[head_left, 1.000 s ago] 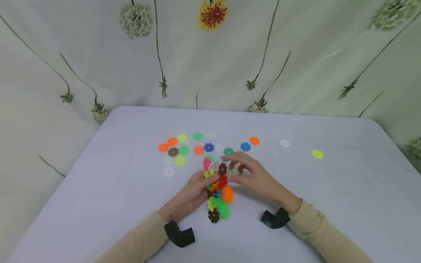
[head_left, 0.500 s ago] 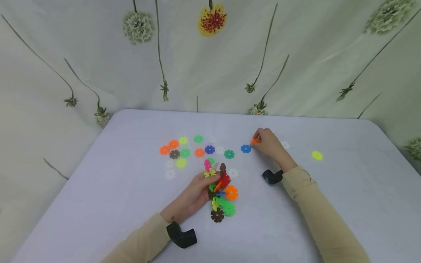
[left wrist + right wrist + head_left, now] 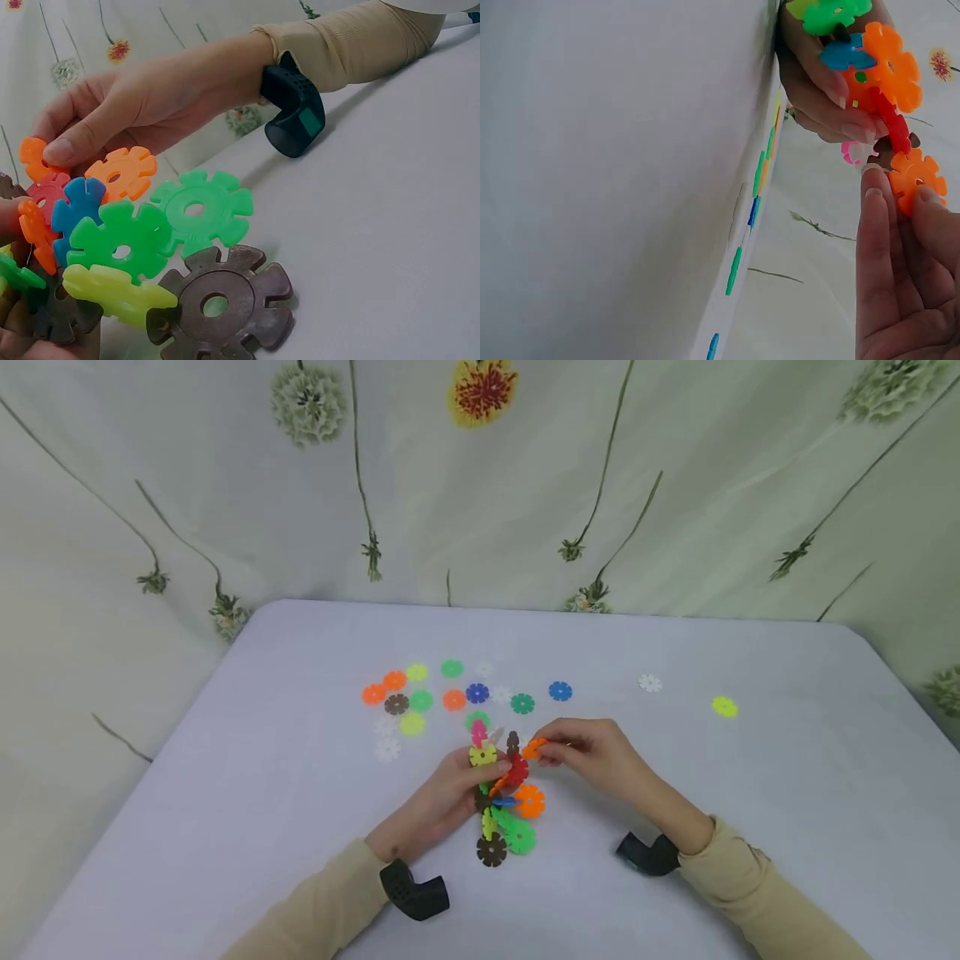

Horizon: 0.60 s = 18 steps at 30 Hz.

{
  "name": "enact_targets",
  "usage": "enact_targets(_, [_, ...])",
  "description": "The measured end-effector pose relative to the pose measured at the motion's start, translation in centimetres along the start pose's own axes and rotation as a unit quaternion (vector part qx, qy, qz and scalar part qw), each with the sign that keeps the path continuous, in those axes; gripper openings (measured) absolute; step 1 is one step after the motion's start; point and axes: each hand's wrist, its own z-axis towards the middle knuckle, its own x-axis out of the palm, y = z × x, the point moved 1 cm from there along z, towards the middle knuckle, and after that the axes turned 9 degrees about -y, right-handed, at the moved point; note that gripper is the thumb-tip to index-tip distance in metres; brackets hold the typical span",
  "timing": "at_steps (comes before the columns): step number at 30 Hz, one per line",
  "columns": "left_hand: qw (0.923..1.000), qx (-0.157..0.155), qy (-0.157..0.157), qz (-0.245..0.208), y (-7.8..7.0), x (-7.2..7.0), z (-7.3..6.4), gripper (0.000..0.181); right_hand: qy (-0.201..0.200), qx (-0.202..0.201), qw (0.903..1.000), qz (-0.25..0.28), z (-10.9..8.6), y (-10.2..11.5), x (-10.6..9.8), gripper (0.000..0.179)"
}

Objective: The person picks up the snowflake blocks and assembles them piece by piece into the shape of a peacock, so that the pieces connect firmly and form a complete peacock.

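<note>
My left hand [image 3: 442, 797] grips a joined cluster of notched plastic snowflake discs, its thumb lying over the upper part. Among its pieces are a yellow disc [image 3: 483, 755], a red disc [image 3: 519, 768], an orange disc [image 3: 530, 801], a green disc [image 3: 519, 837] and a brown disc [image 3: 217, 304] at the lower end. Between thumb and fingers, my right hand [image 3: 596, 756] pinches a separate-looking orange disc [image 3: 911, 178] at the red disc's edge. Whether the two are slotted together is unclear. A pink disc [image 3: 479, 733] tops the cluster.
Loose discs lie flat beyond the hands, including a dark blue disc [image 3: 477, 693], a blue disc [image 3: 560, 692] and several others to the left. A white disc [image 3: 650, 683] and a yellow disc [image 3: 724, 707] lie farther right on the white table [image 3: 787, 793].
My right hand left the cluster, took the orange disc from the table at the back right, and brought it to the red disc. My left hand keeps holding the cluster in nearly the same place.
</note>
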Motion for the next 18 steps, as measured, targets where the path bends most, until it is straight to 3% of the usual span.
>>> enact_targets(9, [0.9998, 0.005, 0.013, 0.014, 0.18, 0.19, 0.24, 0.032, 0.01, -0.064, 0.9972, -0.038, -0.24, 0.14, 0.4, 0.013])
enact_targets(18, [0.9997, 0.009, -0.003, 0.024, 0.24, 0.22, 0.19, 0.018, 0.024, -0.113, 0.9902, -0.079, -0.26, 0.08, 0.86, 0.018])
